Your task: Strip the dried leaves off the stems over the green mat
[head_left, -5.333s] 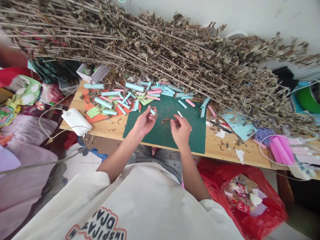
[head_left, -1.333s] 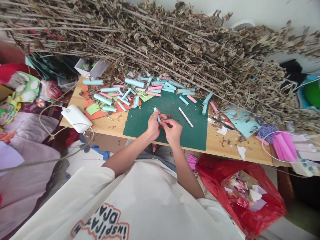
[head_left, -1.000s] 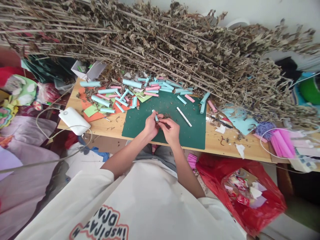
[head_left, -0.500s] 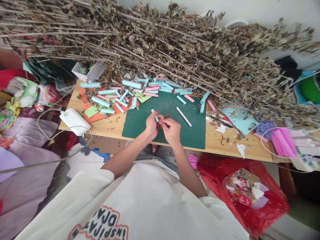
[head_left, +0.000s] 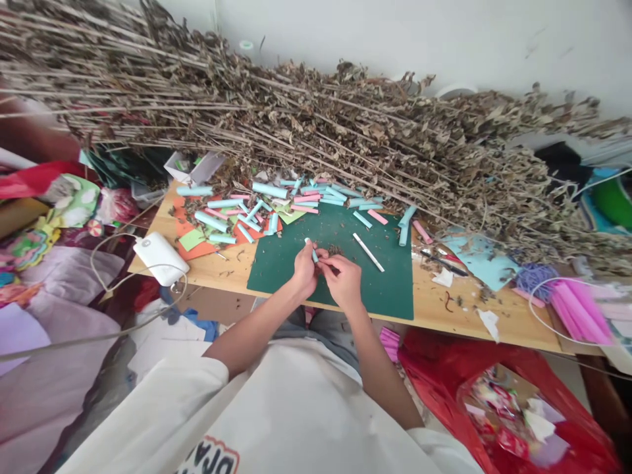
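Note:
My left hand [head_left: 306, 271] is closed around a small light-blue paper tube [head_left: 315, 256], held at a tilt over the front of the green cutting mat [head_left: 385, 289]. Thumb and fingertips of my right hand [head_left: 344, 282] are pinched together by the tube's lower end. Whatever lies between those fingertips is too small to make out. Just beyond my hands is a little heap of dried leaf crumbs [head_left: 336, 250]. A thin white stick [head_left: 368, 252] rests on the mat to the right.
Dried leafy stalks [head_left: 306, 125] spread across the back. Blue and pink paper tubes [head_left: 269, 190] lie before them. A white power bank [head_left: 160, 259] with a cable sits left. To the right are a black pen [head_left: 451, 266] and blue paper [head_left: 481, 257]; below hangs a red bag [head_left: 434, 368].
The view has tilted up slightly, so the table appears lower and more wall shows. My hands keep nearly the same pose at the blue tube.

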